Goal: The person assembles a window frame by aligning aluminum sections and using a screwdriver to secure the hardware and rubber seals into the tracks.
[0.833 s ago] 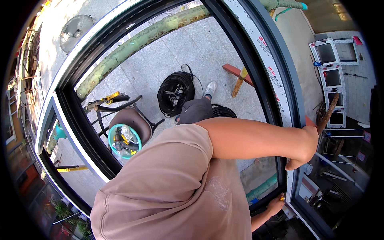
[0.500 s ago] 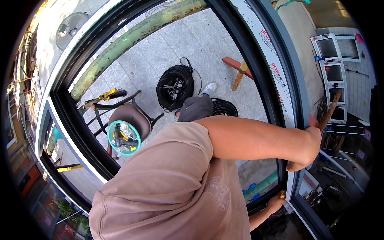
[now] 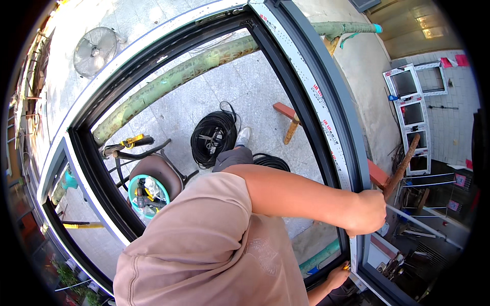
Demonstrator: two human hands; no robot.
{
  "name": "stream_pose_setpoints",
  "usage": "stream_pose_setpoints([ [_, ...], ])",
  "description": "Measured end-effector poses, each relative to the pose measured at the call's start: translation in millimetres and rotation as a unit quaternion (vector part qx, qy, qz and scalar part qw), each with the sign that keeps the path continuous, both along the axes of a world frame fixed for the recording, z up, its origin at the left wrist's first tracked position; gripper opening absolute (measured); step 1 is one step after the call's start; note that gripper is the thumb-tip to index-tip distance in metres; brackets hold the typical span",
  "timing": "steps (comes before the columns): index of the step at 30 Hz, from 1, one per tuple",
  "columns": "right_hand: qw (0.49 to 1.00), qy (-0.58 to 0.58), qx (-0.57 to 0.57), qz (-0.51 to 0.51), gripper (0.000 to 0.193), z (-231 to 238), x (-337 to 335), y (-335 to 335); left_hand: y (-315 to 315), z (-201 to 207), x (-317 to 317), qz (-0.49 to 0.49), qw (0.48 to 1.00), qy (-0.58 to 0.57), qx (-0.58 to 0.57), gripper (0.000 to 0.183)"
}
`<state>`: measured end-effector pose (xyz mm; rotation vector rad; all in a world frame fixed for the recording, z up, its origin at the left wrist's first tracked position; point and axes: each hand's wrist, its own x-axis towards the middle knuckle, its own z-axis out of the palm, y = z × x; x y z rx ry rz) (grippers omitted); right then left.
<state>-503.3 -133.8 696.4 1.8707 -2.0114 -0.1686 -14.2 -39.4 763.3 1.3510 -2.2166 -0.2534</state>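
A large dark window frame (image 3: 301,120) with white printed protective film surrounds the middle of the view. My left arm reaches across to its right side bar. There my left hand (image 3: 366,211) is closed with curled fingers, fingertips down at the white film strip; whatever it holds, if anything, is hidden. Lower down, near the frame's corner joint, my right hand (image 3: 337,277) is closed on a small yellow thing (image 3: 347,266), too little of which shows to name. My forearm hides part of the right bar.
Under the frame lie coiled black hoses or cables (image 3: 214,137). A turquoise basin (image 3: 133,189) of tools sits on a brown chair (image 3: 158,168). A green-wrapped pole (image 3: 178,76) passes beneath. A wooden stick (image 3: 406,163) crosses a red bar (image 3: 376,173) beside my left hand. A fan (image 3: 95,51) stands far left.
The view has shifted, so the frame's far corner now shows and the ground things sit lower and further left. Both hands stay at the right bar in much the same pose.
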Motion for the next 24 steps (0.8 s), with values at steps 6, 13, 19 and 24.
stream_pose_setpoints([
  [6, 1.0, -0.014, 0.013, -0.007, 0.078, -15.2, -37.2, 4.8, 128.1, 10.8, 83.9, -0.003, 0.938, 0.255, -0.235, 0.021],
  [13, 1.0, 0.001, 0.003, 0.015, 0.075, -21.0, -55.9, -12.3, 255.0, -18.0, 270.7, 0.533, 0.791, 0.24, -0.181, 0.018],
  [19, 0.973, 0.095, -0.026, 0.208, 0.064, -24.7, -107.6, -16.5, 260.1, -62.2, 375.3, 0.585, 0.808, -0.067, 0.002, 0.074],
  [24, 0.977, 0.083, 0.014, 0.195, 0.068, -20.7, -83.9, -13.9, 241.9, -50.6, 400.9, 0.523, 0.832, -0.008, 0.185, 0.07],
])
